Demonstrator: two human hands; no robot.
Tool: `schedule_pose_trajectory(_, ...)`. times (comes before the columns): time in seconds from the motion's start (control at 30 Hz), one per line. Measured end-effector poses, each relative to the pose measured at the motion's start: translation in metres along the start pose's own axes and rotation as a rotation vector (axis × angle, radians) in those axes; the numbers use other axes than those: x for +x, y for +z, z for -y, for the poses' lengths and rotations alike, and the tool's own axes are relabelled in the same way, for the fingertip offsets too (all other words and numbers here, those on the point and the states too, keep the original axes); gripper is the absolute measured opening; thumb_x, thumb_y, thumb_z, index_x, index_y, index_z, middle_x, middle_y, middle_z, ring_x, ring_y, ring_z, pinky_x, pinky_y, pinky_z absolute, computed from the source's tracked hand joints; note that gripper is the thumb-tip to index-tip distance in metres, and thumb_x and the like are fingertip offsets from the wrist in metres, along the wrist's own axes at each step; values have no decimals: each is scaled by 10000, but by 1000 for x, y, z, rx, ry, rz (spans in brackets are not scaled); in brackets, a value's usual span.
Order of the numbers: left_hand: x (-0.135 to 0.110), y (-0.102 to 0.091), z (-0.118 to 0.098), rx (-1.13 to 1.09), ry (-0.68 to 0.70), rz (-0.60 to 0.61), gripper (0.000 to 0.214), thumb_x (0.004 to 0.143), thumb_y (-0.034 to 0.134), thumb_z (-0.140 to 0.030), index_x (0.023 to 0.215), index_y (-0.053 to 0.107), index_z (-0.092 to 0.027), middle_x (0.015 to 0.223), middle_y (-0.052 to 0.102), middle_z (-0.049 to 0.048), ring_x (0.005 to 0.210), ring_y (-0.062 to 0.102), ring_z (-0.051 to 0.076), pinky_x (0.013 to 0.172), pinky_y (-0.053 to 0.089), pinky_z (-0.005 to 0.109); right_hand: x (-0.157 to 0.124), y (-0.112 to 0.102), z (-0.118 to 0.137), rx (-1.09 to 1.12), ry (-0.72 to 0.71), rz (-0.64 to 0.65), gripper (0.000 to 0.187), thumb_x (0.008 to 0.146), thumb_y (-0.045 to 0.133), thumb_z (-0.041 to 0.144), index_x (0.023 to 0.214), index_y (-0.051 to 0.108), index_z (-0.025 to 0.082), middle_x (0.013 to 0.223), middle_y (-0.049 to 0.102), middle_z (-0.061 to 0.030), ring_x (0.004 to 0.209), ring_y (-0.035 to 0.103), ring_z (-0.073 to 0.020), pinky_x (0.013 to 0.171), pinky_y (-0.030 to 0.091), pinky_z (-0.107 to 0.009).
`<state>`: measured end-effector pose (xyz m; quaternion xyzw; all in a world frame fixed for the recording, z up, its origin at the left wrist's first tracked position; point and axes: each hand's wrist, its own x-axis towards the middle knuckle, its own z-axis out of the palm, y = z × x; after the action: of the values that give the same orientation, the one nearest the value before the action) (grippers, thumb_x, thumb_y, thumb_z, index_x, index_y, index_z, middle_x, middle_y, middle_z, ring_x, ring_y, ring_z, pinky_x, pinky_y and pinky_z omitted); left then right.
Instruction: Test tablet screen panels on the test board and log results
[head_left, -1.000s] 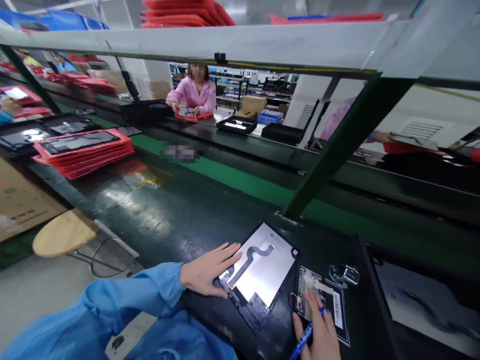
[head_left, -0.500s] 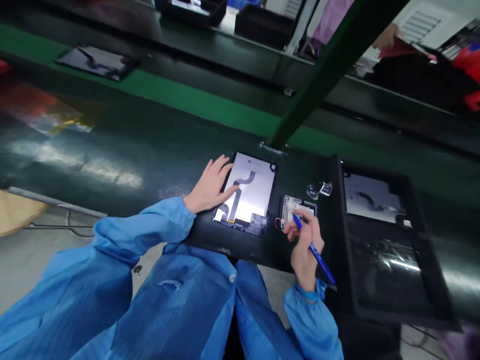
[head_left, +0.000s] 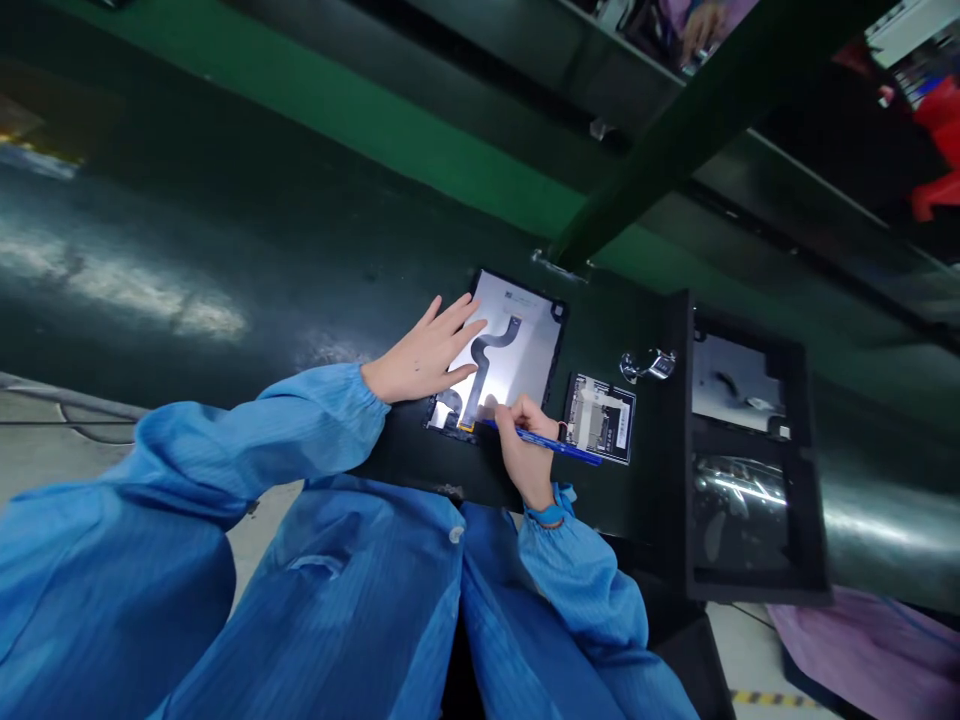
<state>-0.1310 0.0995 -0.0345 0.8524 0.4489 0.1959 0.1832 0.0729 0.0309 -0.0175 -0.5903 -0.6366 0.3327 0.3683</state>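
Observation:
A tablet screen panel (head_left: 525, 350) lies silver back up on the dark bench, with a dark flex cable (head_left: 482, 365) curving across it. My left hand (head_left: 427, 355) rests on its left edge, fingers spread. Over the panel's lower right part is my right hand (head_left: 525, 445), its fingers closed round a blue pen (head_left: 566, 449). The pen's tip is near the lower end of the flex cable. To the right of this hand sits a small circuit board assembly (head_left: 600, 418) with a white label.
A shiny metallic piece (head_left: 649, 366) lies behind the board. Further right, a black tray (head_left: 686, 450) holds another silver panel (head_left: 735, 385) and a clear sheet. A green post (head_left: 600, 220) rises behind the panel. Across the bench a co-worker's hand (head_left: 703, 28) shows.
My right hand has moved left with the pen, from the circuit board to the panel's lower part. My left hand stays on the panel. The view has shifted.

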Motion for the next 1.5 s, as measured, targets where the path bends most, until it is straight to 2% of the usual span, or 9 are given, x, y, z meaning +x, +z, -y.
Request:
schedule_pose_trajectory(0.27,-1,0,-2,-6,0,8,551,989,425,-383,1457,371,-95,1597,271,243,1517,162,362,1192,159,628,1,4,8,-129,-44,42,367,856,522,324,591,286,229,520,247,87,494,263,-75,494,248,-218)
schedule_pose_trajectory(0.47,-1,1,-4,30,6,4,547,992,431,-368,1454,372,-83,1591,283,249,1514,167,368,1196,156,625,5,-8,6,81,67,-96,421,865,578,377,581,304,230,527,299,85,481,319,-80,493,316,-217)
schedule_pose_trajectory(0.63,2,1,-10,55,-25,25,616,953,536,-383,1457,377,-67,1588,278,266,1513,161,379,1201,149,624,51,-39,10,123,41,-67,237,876,633,443,862,610,207,714,601,19,593,545,-123,539,436,-224)
schedule_pose_trajectory(0.73,5,-1,-16,68,-59,48,672,919,602,-394,1462,387,-61,1591,270,267,1511,167,378,1206,156,613,89,-47,9,59,-33,69,331,941,514,503,1001,644,204,866,681,-45,755,657,-184,607,504,-262)
schedule_pose_trajectory(0.87,11,-1,-19,12,-71,27,765,848,692,-436,1466,397,-93,1584,298,256,1505,199,375,1198,186,620,126,-39,-2,-150,-203,158,311,844,631,489,970,641,205,929,722,-78,872,705,-247,789,541,-345)
schedule_pose_trajectory(1.1,14,9,-12,-106,-55,-96,809,780,729,-521,1427,462,-117,1551,364,257,1480,273,390,1190,167,644,137,-37,-15,-88,-258,162,290,826,595,482,925,597,209,787,680,-46,729,694,-217,672,549,-303)
schedule_pose_trajectory(1.2,20,0,-21,-176,-96,-216,663,816,699,-514,1345,559,-140,1506,451,229,1430,377,385,1169,197,663,133,-46,-13,-73,-279,161,279,831,623,479,910,595,213,816,665,-39,750,681,-197,692,549,-270)
schedule_pose_trajectory(1.33,42,-25,-46,-442,-128,-358,309,891,620,-326,1149,719,-188,1208,717,97,1147,658,264,1060,453,402,130,-63,-15,-62,-402,175,226,860,653,436,902,602,220,856,659,-38,794,679,-188,717,548,-235)
schedule_pose_trajectory(1.5,66,-27,-63,-951,-144,-261,237,805,675,-217,1000,795,-156,958,780,62,937,724,225,861,538,272,123,-77,-21,64,-637,126,121,865,680,283,881,575,224,864,649,-34,825,685,-175,764,551,-229)
